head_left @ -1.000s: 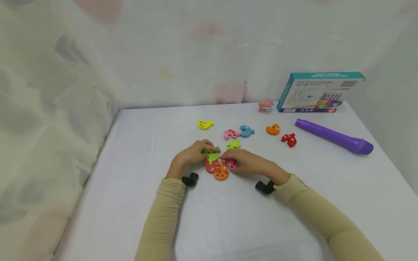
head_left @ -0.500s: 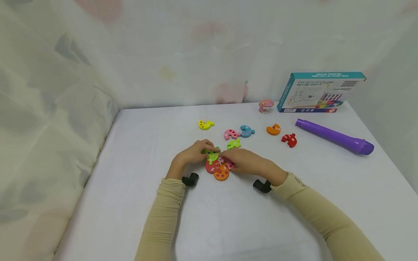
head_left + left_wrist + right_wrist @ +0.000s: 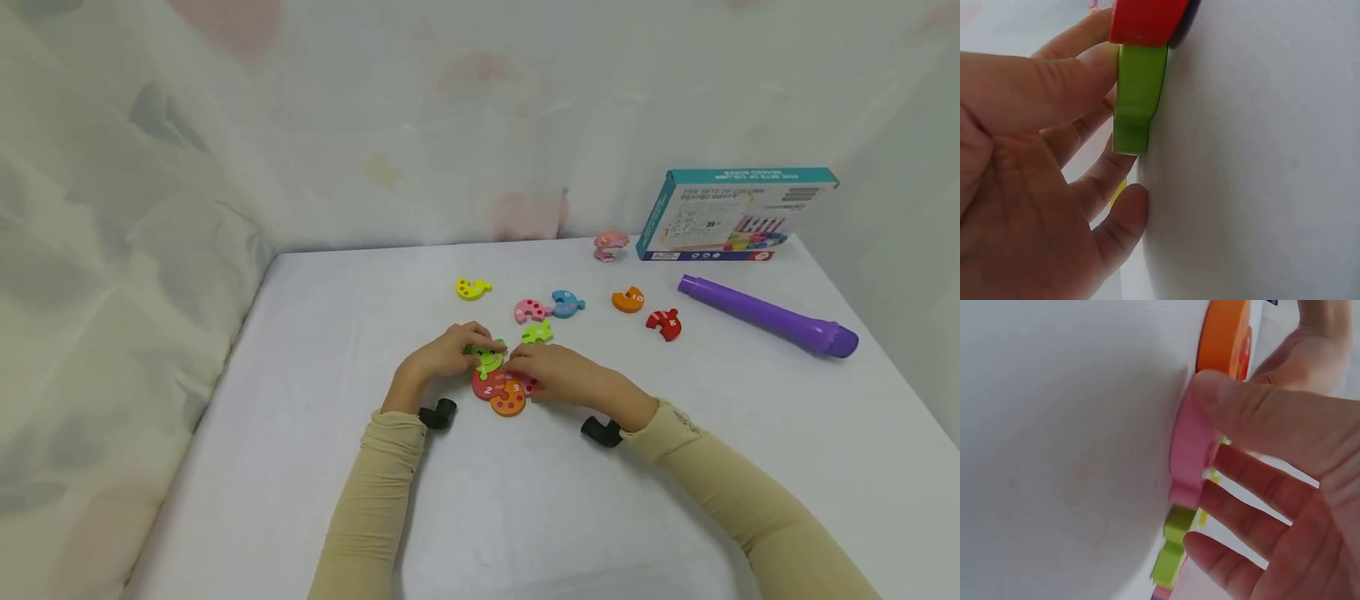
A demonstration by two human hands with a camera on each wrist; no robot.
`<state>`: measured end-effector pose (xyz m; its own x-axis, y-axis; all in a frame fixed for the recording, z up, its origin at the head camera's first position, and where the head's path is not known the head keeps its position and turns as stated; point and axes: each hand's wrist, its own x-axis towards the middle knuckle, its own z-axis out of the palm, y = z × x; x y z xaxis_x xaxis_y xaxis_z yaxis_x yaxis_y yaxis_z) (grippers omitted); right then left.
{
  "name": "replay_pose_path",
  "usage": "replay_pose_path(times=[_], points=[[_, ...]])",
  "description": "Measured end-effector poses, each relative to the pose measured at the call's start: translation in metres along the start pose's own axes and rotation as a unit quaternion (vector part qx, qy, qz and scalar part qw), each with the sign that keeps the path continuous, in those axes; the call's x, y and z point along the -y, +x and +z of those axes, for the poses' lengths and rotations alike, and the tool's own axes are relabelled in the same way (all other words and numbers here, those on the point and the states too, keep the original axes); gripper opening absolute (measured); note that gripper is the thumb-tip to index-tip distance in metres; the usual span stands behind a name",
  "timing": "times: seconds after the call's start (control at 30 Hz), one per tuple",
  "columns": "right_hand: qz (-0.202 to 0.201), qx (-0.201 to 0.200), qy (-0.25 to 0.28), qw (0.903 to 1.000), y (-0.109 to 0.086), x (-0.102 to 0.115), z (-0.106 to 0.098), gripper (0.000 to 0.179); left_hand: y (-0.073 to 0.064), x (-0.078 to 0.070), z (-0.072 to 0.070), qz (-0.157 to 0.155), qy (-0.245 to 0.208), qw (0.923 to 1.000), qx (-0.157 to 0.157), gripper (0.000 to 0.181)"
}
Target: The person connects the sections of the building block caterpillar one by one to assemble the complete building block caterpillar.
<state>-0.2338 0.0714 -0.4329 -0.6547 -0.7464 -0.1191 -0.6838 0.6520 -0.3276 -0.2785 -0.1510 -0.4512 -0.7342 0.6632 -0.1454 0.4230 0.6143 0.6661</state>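
My left hand (image 3: 448, 350) pinches the green smiling-face puzzle piece (image 3: 489, 360) between thumb and fingers. Below the face, a red piece marked 2 (image 3: 487, 385) joins it, and an orange dotted piece marked 3 (image 3: 508, 403) adjoins the red one. My right hand (image 3: 566, 372) grips a pink dotted puzzle piece (image 3: 1191, 440), its thumb on the near side edge. In the right wrist view the pink piece lies flat on the table, up against the orange piece. My right fingers hide much of it in the head view.
Beyond the right hand lie a light green piece (image 3: 537, 332), a pink piece (image 3: 530, 311) and a blue piece (image 3: 567, 304). Yellow (image 3: 472, 289), orange (image 3: 627, 299) and red (image 3: 665, 324) pieces lie apart. Farther back are a purple microphone-shaped toy (image 3: 765, 315), a box (image 3: 735, 215) and a pink figurine (image 3: 611, 245).
The right hand has shifted slightly left, bringing the pink piece closer in against the orange and red pieces. The left hand has stayed on the green face piece.
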Motion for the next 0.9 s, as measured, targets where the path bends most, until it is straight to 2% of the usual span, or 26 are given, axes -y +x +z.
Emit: replay_pose_path(times=[0.07,0.17,0.27,0.33,0.5,0.6,0.77,0.9], points=[[0.008,-0.010,0.006,0.9999,-0.002,-0.003,-0.003,0.050,0.001,-0.002,0.000,-0.002,0.005,1.0000,-0.003,0.042],[0.035,-0.037,0.015,0.9986,-0.004,-0.011,-0.009,0.047,0.001,-0.005,0.001,-0.020,0.014,0.9997,-0.006,0.042],[0.064,-0.064,0.005,0.9959,-0.004,-0.021,-0.013,0.043,0.001,-0.008,0.002,-0.037,0.022,0.9990,-0.009,0.042],[0.070,-0.069,0.001,0.9952,-0.002,-0.028,-0.016,0.042,0.001,-0.008,0.003,-0.041,0.027,0.9988,-0.009,0.043],[0.039,-0.037,0.011,0.9985,0.004,-0.039,-0.014,0.043,0.000,-0.007,0.005,-0.042,0.028,0.9987,-0.011,0.042],[0.033,-0.014,-0.004,0.9993,0.006,-0.041,-0.011,0.043,0.000,-0.006,0.006,-0.042,0.025,0.9987,-0.010,0.042],[0.074,0.007,-0.043,0.9963,0.002,-0.040,-0.009,0.046,0.001,-0.005,0.006,-0.047,0.024,0.9985,-0.012,0.044],[0.110,0.018,-0.035,0.9932,-0.003,-0.037,-0.010,0.049,0.001,-0.005,0.005,-0.051,0.024,0.9984,-0.010,0.045]])
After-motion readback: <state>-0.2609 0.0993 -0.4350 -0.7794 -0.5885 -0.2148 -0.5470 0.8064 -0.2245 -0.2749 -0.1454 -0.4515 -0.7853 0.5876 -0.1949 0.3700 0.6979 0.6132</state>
